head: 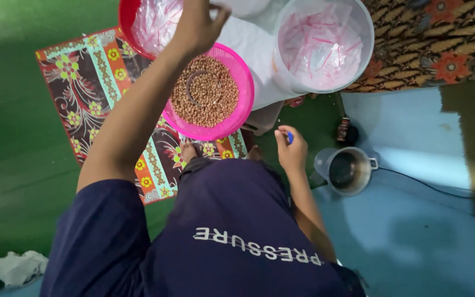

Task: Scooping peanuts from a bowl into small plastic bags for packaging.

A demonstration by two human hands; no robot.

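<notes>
My left hand [196,25] reaches far forward over the edge of a red basin [126,16] filled with clear plastic bags. Its fingers curl near a white object [243,5] at the top edge; whether they grip it is hidden. Just below that hand stands a pink basket [243,82] of brown peanuts [215,104] with a small round cup [198,88] half buried in them. My right hand [291,148] is close to my knee, pinched shut on a small blue object [290,137].
A white bucket [358,49] holds clear bags with red strips. A metal pot [347,170] stands on the blue floor to the right. A patterned mat [92,88] lies on green flooring, and a crumpled white cloth [20,267] lies at lower left.
</notes>
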